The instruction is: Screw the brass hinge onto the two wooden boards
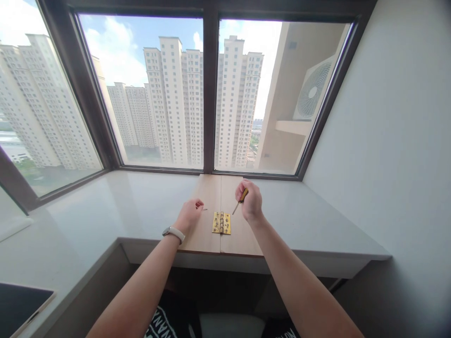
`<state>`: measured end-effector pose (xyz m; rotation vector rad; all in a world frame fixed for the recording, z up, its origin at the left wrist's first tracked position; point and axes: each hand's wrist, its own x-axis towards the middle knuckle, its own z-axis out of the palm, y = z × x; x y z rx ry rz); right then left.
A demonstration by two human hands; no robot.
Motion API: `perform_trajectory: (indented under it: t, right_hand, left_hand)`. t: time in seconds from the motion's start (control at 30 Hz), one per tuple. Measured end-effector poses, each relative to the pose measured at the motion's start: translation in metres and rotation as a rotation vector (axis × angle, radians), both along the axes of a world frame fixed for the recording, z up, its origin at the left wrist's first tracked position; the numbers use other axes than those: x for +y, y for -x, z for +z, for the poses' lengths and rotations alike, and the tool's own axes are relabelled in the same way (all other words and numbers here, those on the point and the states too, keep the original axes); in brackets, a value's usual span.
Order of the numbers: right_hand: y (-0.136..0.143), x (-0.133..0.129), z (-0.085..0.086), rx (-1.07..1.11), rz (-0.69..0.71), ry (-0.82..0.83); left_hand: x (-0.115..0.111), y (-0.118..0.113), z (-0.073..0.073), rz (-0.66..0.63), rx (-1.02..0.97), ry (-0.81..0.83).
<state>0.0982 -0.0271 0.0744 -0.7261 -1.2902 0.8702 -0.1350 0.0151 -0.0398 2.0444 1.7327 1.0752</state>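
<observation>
A brass-coloured hinge (pixel 221 223) lies unfolded across the seam between two light wooden boards, the left board (pixel 202 239) and the right board (pixel 243 241). Several small screws or screw heads show on its leaves. My right hand (pixel 251 199) is closed around a screwdriver (pixel 241 199) with a yellow and black handle, its shaft slanting down to the left, tip near the hinge's upper right corner. Left of the hinge, my left hand (pixel 191 213) pinches a small thin metal piece, which looks like a screw (pixel 205 209), pointing right.
The boards rest on a white windowsill counter (pixel 148 206) whose front edge faces me. Dark-framed windows (pixel 208 94) rise behind it, and a white wall (pixel 380 117) stands at the right. A dark flat-screened device (pixel 24 305) lies at the lower left.
</observation>
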Motion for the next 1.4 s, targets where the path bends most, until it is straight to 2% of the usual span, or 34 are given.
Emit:
perform_trajectory:
  t: [0.17, 0.33, 0.6, 0.83, 0.97, 1.1, 1.27, 1.4]
  right_hand:
    - [0.034, 0.022, -0.005, 0.072, 0.144, -0.008]
    - [0.05, 0.031, -0.016, 0.082, 0.178, -0.005]
    - [0.058, 0.036, -0.028, 0.036, 0.122, -0.024]
    - [0.061, 0.038, -0.028, -0.101, 0.084, -0.02]
    - [0.064, 0.039, -0.029, -0.171, 0.008, -0.013]
    - [0.06, 0.035, -0.022, -0.395, -0.099, -0.019]
    - [0.046, 0.02, -0.001, -0.924, -0.266, -0.166]
    - [0.047, 0.009, 0.015, -1.32, -0.327, -0.172]
  left_hand:
    - [-0.003, 0.006, 0.008, -0.03, -0.074, -0.009]
    - [-0.006, 0.01, 0.015, -0.035, -0.083, -0.018]
    - [-0.012, 0.005, 0.024, -0.053, -0.115, -0.038]
    - [-0.017, -0.006, 0.035, -0.092, -0.154, -0.057]
    - [-0.018, -0.017, 0.04, -0.144, -0.191, -0.07]
    - [-0.019, -0.022, 0.041, -0.187, -0.212, -0.074]
    - [-0.015, -0.025, 0.038, -0.241, -0.25, -0.08]
    - [-0.012, -0.032, 0.037, -0.323, -0.297, -0.059]
